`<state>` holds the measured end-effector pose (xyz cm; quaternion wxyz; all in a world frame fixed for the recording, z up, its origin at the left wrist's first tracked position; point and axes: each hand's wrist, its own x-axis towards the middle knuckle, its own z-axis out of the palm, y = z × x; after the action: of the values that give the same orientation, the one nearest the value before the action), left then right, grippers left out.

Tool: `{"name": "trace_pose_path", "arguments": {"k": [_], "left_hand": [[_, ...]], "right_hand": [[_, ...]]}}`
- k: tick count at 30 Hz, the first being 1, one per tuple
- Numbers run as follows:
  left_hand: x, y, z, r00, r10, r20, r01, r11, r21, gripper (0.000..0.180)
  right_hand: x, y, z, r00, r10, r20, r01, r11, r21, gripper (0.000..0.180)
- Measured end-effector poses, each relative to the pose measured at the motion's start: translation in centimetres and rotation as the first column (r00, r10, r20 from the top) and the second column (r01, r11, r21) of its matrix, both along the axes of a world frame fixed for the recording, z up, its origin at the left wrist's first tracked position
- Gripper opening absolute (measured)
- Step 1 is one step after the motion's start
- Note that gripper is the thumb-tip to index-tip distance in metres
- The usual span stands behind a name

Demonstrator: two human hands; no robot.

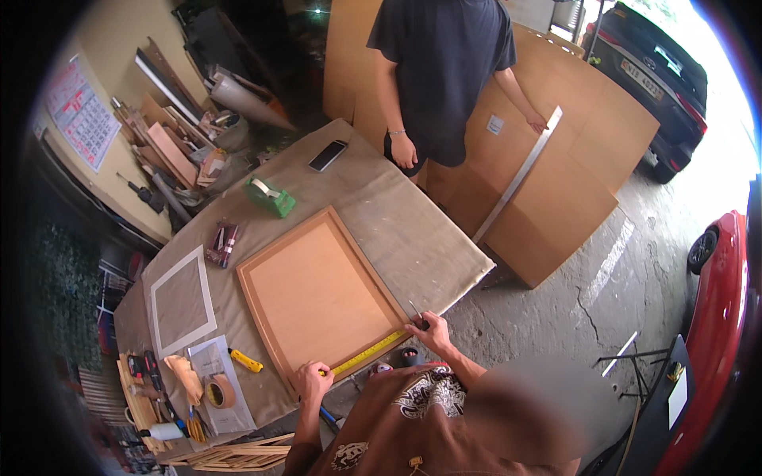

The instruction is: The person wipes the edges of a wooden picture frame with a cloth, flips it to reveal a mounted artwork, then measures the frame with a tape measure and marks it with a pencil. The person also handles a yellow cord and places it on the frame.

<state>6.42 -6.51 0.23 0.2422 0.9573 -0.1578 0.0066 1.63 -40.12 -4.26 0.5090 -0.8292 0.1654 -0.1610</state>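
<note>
Yellow measuring tape (369, 353) along framed panel's (321, 278) near edge; left hand (315, 380) pinching tape at panel's near-left corner, right hand (430, 334) grasping dark slim tool (424, 323) at near-right.

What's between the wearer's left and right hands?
Head view: a yellow measuring tape spans from the left hand toward the right hand, along the near edge of the framed wooden panel.

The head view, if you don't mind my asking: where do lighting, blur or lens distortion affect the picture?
In the head view, dark vignetting fills the corners; daylight washes out beyond the dark car; the red car curves along the right rim; a brown patch at lower right is blurred; the yellow tape measure looks fairly clear, its markings too small to read.
</note>
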Motion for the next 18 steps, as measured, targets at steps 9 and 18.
{"name": "trace_pose_path", "arguments": {"k": [9,18], "left_hand": [[-0.3,-0.4,0.9,0.999,-0.005,0.043,0.002,0.998,0.063,0.008],[-0.2,-0.4,1.2,0.999,-0.009,0.052,0.006,0.998,0.065,0.008]], "right_hand": [[0.1,0.0,-0.5,1.000,-0.004,-0.005,0.004,1.000,0.002,0.039],[-0.1,0.2,0.4,0.999,-0.004,-0.035,0.004,1.000,0.017,0.036]]}}
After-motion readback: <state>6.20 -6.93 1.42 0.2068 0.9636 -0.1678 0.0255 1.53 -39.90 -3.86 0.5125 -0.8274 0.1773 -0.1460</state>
